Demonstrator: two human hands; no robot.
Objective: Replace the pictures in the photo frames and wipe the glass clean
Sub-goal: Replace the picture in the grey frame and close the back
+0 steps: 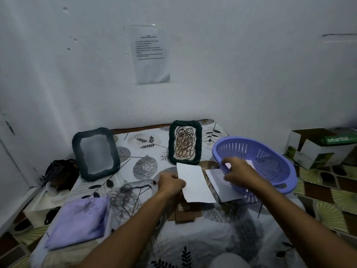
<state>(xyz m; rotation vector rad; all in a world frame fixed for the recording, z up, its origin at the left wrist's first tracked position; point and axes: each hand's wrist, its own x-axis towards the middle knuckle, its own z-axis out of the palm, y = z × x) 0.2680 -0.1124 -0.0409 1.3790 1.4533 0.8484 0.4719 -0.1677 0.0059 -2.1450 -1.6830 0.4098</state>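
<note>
The counter, under a leaf-printed cloth, fills the lower half of the frame. On its right edge the purple basket is tilted, and the right hand grips its near rim with curled fingers; a white sheet lies partly under it. At lower left lies a folded lilac cloth, soft, and probably meant for wiping the glass. In the left middle, the empty frame leans upright with a dark braided border; its pane looks grey and dull. At centre, the second frame stands upright and shows a scribble of brown loops. Both frames look light, but the glass is fragile, so I would hold them by the braided border and not by the pane. Below centre, the left hand pinches the left edge of a white picture sheet, which is thin, bends easily, and is best held at its edges. A loose scribble picture lies just left of this hand.
</note>
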